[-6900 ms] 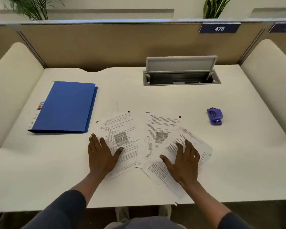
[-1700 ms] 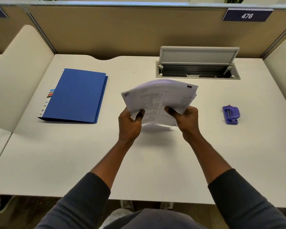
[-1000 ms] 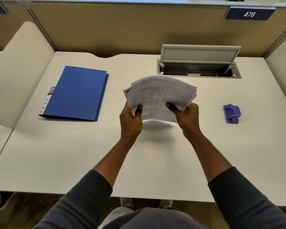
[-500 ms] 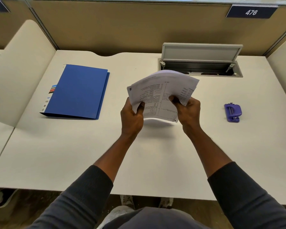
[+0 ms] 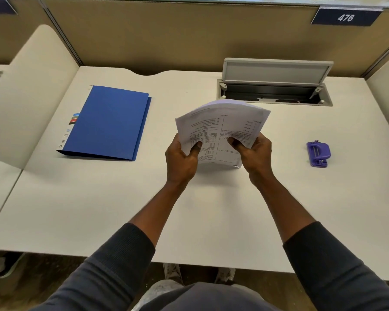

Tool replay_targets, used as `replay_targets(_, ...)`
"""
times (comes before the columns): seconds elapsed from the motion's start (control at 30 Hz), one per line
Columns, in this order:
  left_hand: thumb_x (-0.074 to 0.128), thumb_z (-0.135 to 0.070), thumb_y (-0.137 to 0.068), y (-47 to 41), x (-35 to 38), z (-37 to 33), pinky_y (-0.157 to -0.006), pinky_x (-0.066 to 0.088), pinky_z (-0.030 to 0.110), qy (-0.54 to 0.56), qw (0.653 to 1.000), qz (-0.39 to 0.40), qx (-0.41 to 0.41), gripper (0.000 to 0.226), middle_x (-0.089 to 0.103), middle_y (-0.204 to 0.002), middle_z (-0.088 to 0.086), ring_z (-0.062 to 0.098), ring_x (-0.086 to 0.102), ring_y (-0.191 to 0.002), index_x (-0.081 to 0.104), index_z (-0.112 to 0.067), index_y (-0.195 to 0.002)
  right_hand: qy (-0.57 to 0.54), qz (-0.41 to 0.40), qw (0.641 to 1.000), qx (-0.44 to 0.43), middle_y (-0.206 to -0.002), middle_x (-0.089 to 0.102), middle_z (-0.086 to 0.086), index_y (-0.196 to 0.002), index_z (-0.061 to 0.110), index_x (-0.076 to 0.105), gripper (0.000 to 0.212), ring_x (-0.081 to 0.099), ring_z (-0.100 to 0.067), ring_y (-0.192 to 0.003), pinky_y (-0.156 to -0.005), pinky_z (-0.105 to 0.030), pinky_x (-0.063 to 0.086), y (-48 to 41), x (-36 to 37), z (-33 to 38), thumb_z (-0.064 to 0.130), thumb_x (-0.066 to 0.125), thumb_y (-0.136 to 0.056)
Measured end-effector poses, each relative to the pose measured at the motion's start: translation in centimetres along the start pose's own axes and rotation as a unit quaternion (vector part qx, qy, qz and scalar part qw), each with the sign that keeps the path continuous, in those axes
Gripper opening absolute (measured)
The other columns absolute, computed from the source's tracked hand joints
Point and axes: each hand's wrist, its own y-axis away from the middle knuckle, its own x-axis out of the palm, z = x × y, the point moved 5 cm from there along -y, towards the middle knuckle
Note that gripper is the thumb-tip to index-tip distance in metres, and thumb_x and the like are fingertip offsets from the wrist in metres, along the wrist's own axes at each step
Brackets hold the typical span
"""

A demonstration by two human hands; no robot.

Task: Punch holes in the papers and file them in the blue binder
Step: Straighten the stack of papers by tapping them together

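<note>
A stack of printed papers stands on its lower edge at the middle of the white desk, its top bowed away from me. My left hand grips the stack's left side and my right hand grips its right side, thumbs on the near face. The blue binder lies closed and flat at the left, apart from both hands. A small purple hole punch sits on the desk to the right of my right hand.
An open cable hatch with a raised grey lid is set in the desk behind the papers. Tan partition walls close the back, with cream side panels at left and right. A sign reads 476.
Earlier the sheets lay fanned on the desk under my flat hands. Now they are gathered in one stack held in both hands, and in the last second it has barely shifted.
</note>
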Motion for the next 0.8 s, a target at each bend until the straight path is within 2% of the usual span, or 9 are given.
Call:
replay_targets(0.13, 0.071, -0.008, -0.099, -0.1, 0.1, 0.1, -0.082, 0.060, 0.014, 0.000, 1.000, 0.001, -0.002, 0.038, 0.072, -0.124, 0.003, 0.024, 0.069, -0.116, 0.064, -0.011, -0.137, -0.028, -0.012, 0.999, 0.017, -0.108, 0.079, 0.008, -0.111, 0.019, 0.073, 0.036, 0.074, -0.017, -0.100, -0.080, -0.026, 0.063, 0.1, 0.0, -0.8, 0.003, 0.086, -0.082)
replay_targets(0.3, 0.070, -0.010, -0.101, -0.1, -0.1, 0.2, -0.080, 0.059, 0.012, 0.005, 1.000, -0.007, 0.001, 0.036, 0.072, -0.123, 0.001, 0.021, 0.070, -0.113, 0.064, -0.013, -0.136, -0.041, -0.016, 0.999, 0.020, -0.103, 0.080, 0.014, -0.106, 0.022, 0.075, 0.028, 0.074, -0.006, -0.091, -0.077, -0.023, 0.062, 0.1, -0.2, -0.8, 0.005, 0.084, -0.085)
replay_targets(0.53, 0.073, -0.010, -0.099, 0.2, -0.1, 1.1, -0.091, 0.065, 0.031, 0.002, 1.000, 0.004, -0.026, 0.035, 0.073, -0.124, 0.003, 0.024, 0.070, -0.114, 0.065, -0.011, -0.133, -0.047, -0.001, 0.998, 0.032, -0.109, 0.080, 0.009, -0.109, 0.022, 0.075, 0.032, 0.074, -0.015, -0.101, -0.084, -0.030, 0.063, 0.5, -0.2, -1.3, 0.004, 0.085, -0.085)
replay_targets(0.8, 0.071, -0.009, -0.100, 0.0, 0.0, 1.2, -0.083, 0.061, 0.016, 0.005, 1.000, 0.007, -0.028, 0.035, 0.073, -0.125, 0.004, 0.024, 0.070, -0.115, 0.065, -0.011, -0.134, -0.035, 0.008, 0.999, 0.038, -0.106, 0.080, 0.014, -0.109, 0.026, 0.073, 0.036, 0.074, -0.010, -0.099, -0.079, -0.025, 0.063, 0.3, 0.1, -1.4, 0.004, 0.086, -0.083)
